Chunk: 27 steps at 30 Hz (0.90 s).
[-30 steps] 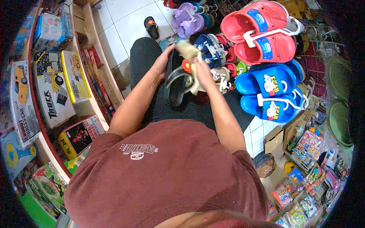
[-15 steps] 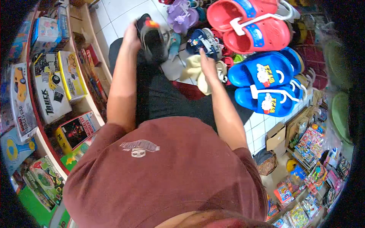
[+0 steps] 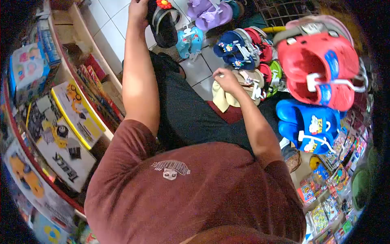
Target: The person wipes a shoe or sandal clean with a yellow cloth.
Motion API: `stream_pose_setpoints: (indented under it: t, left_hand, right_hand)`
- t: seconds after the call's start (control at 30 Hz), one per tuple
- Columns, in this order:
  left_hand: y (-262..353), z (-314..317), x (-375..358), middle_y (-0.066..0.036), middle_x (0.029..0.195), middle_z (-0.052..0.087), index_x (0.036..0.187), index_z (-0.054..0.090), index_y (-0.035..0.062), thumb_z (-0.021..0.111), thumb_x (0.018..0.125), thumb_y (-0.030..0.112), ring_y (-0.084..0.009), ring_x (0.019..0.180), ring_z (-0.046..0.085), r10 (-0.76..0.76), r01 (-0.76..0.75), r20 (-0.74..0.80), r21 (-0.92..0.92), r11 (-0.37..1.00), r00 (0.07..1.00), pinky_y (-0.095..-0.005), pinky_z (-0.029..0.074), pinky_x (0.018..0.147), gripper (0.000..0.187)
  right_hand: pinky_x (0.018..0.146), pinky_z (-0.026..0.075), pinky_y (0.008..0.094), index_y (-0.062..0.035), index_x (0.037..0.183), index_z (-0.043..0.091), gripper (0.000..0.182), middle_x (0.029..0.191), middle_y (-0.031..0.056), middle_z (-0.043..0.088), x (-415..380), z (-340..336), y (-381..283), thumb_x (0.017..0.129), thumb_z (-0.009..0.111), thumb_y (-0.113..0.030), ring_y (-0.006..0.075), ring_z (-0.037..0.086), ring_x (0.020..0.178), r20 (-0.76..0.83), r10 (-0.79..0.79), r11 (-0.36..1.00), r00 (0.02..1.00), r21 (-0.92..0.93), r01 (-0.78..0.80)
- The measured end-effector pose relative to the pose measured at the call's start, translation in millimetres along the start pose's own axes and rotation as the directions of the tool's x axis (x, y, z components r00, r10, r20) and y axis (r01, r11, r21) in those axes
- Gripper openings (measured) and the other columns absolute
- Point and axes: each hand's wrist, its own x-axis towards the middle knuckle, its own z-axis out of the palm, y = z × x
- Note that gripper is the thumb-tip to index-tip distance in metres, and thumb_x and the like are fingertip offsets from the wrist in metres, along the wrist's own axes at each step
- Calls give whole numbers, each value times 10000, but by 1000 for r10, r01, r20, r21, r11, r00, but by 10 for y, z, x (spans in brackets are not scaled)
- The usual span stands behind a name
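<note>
Person in maroon shirt, seated, black trousers over the lap. Right hand at mid distance, fingers closed, pinching a cream cloth that hangs over the lap beside tan sandals on the rack. Left hand stretched far out at the top edge, fingers wrapped around a black sandal with a red flower, held over the white tile floor just left of light-blue sandals. Step looks like putting the sandal down or back after wiping; next move needs a free spot, then a release. Left fingertips cut off by the frame; sandal's far end hidden. Toy boxes left, red clogs right.
</note>
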Motion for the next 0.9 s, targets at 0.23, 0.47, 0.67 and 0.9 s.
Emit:
stream_pose_setpoints:
  t: [0.23, 0.47, 0.67, 0.9]
  left_hand:
    - [-115, -199, 270, -161, 948, 658, 1073, 594, -57, 577, 891, 147, -261, 816, 657, 237, -106, -281, 413, 904, 930, -398, 555, 743, 273]
    - [-223, -148, 576, -119, 849, 641, 1014, 564, -31, 580, 869, 45, -243, 730, 658, -118, 0, -381, -296, 955, 917, -381, 558, 620, 165]
    - [-136, -141, 578, -138, 891, 640, 981, 544, -30, 506, 908, 56, -265, 722, 663, -293, 54, -466, -460, 887, 835, -418, 574, 632, 120]
    - [-121, -79, 526, -155, 966, 620, 1017, 519, -30, 488, 919, 53, -282, 798, 664, -218, -129, -571, -505, 854, 792, -424, 573, 694, 132]
  right_hand:
    - [620, 501, 312, 7, 950, 650, 255, 789, 91, 682, 961, 884, 587, 894, 619, -241, 148, 638, 653, 248, 296, 920, 922, 186, -345]
    - [813, 508, 422, -132, 1262, 568, 469, 1037, 193, 665, 1903, 1652, 783, 828, 612, -303, 318, 655, 929, 147, 389, 906, 909, -239, -349]
    - [909, 469, 493, -94, 1244, 518, 442, 1186, 247, 595, 2290, 1788, 667, 828, 544, -241, 402, 584, 1084, 68, 547, 795, 834, -355, -492]
    - [911, 480, 483, -54, 1099, 647, 340, 1113, 214, 642, 2466, 1872, 851, 855, 519, -253, 397, 606, 1055, 129, 584, 699, 801, -581, -416]
